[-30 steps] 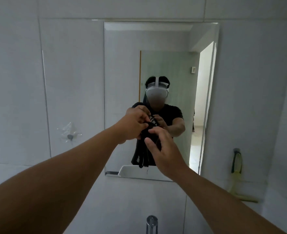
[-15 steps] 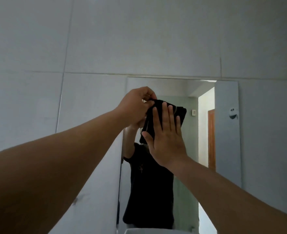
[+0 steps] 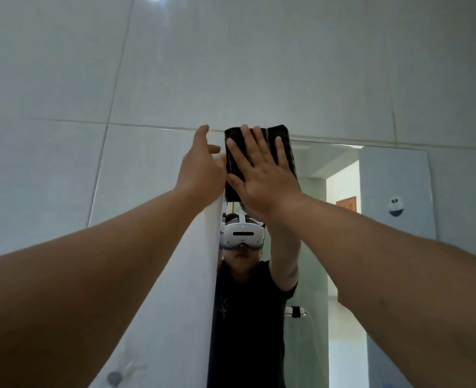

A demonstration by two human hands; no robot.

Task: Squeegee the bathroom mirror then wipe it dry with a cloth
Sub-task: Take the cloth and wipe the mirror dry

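Note:
A frameless wall mirror [image 3: 343, 247] hangs on white tiles. A folded black cloth [image 3: 283, 141] lies flat against the mirror's top left corner. My right hand [image 3: 262, 175] presses the cloth to the glass with its palm, fingers spread and pointing up. Just left of the cloth, my left hand [image 3: 203, 169] is raised with loose, parted fingers at the mirror's left edge, and it holds nothing. The squeegee is out of view.
White tiled wall [image 3: 231, 65] surrounds the mirror. A small suction hook [image 3: 114, 378] sticks to the tile at lower left. The mirror reflects a person in a black shirt, an open doorway and a round white sticker [image 3: 395, 205].
The view has tilted upward. Both hands rose with the cloth to the mirror's top left corner. My left hand let go of the cloth and my right palm now presses it flat.

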